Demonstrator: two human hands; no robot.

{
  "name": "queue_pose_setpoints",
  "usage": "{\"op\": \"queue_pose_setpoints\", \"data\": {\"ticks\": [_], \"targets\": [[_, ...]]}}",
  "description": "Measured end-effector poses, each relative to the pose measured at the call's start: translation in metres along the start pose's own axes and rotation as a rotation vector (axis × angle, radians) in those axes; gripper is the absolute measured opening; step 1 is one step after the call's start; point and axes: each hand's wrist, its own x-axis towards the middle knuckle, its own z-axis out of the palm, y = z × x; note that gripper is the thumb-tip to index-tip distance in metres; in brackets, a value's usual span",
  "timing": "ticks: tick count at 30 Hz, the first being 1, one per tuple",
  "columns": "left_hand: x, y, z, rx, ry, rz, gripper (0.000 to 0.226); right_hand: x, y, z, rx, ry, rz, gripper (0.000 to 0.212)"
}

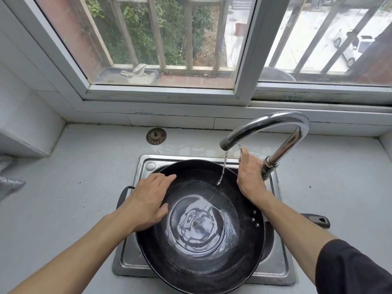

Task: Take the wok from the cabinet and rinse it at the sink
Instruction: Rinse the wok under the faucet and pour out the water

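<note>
i have the wok [201,225] sitting across the sink [131,259], its long handle [316,220] poking over the sink's right edge and water pooled in its bottom. my left hand [146,204] lies flat, fingers straight, on the wok's left rim, i judge to steady it. my right hand [249,177] curls round the faucet lever [240,148], probably to regulate the thin stream.

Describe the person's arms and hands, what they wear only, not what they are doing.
Both forearms are bare. The left hand and right hand wear no gloves, and no rings, watch or bracelet show. The right arm has a black sleeve pushed up near the elbow. No sleeve shows on the left arm within the picture.
</note>
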Motion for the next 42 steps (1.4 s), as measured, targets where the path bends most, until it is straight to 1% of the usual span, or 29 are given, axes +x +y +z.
{"op": "queue_pose_setpoints", "data": {"ticks": [7, 12, 14, 17, 19, 22, 25, 28, 30, 32, 36, 42], "targets": [[-0.006, -0.001, -0.001, -0.034, 0.023, -0.007, 0.07, 0.0, 0.004, -0.008, 0.028, -0.039, -0.016, 0.076], [-0.014, -0.009, -0.001, -0.023, 0.031, 0.001, 0.063, -0.018, 0.001, -0.035, 0.092, -0.051, -0.124, 0.083], [-0.016, -0.011, -0.003, -0.009, 0.027, 0.006, 0.062, -0.028, 0.001, -0.048, 0.115, -0.067, -0.153, 0.079], [-0.02, -0.013, -0.008, 0.008, 0.03, 0.011, 0.062, -0.034, 0.003, -0.062, 0.091, -0.14, -0.203, 0.07], [-0.023, -0.014, -0.01, 0.012, 0.035, 0.007, 0.061, -0.029, 0.005, -0.061, 0.063, -0.172, -0.178, 0.067], [-0.028, -0.015, -0.009, 0.012, 0.014, -0.015, 0.06, -0.011, 0.001, -0.048, 0.081, -0.168, -0.089, 0.066], [-0.03, -0.015, -0.005, 0.015, -0.01, -0.031, 0.063, 0.004, -0.007, -0.031, 0.042, -0.065, -0.023, 0.05], [-0.03, -0.014, 0.0, 0.0, 0.004, -0.033, 0.064, 0.004, -0.006, -0.014, -0.006, 0.038, -0.013, 0.061], [-0.028, -0.014, 0.003, -0.004, 0.014, -0.031, 0.063, 0.002, -0.001, -0.006, -0.047, 0.059, -0.023, 0.071], [-0.026, -0.012, 0.004, -0.005, 0.035, -0.03, 0.063, 0.002, 0.002, -0.002, -0.077, 0.064, -0.035, 0.077], [-0.024, -0.009, 0.004, -0.021, 0.068, -0.023, 0.06, 0.003, 0.003, 0.001, -0.071, 0.06, -0.045, 0.082], [-0.022, -0.007, 0.003, -0.023, 0.059, -0.039, 0.061, 0.003, 0.002, 0.003, -0.052, 0.066, -0.043, 0.081]]}}
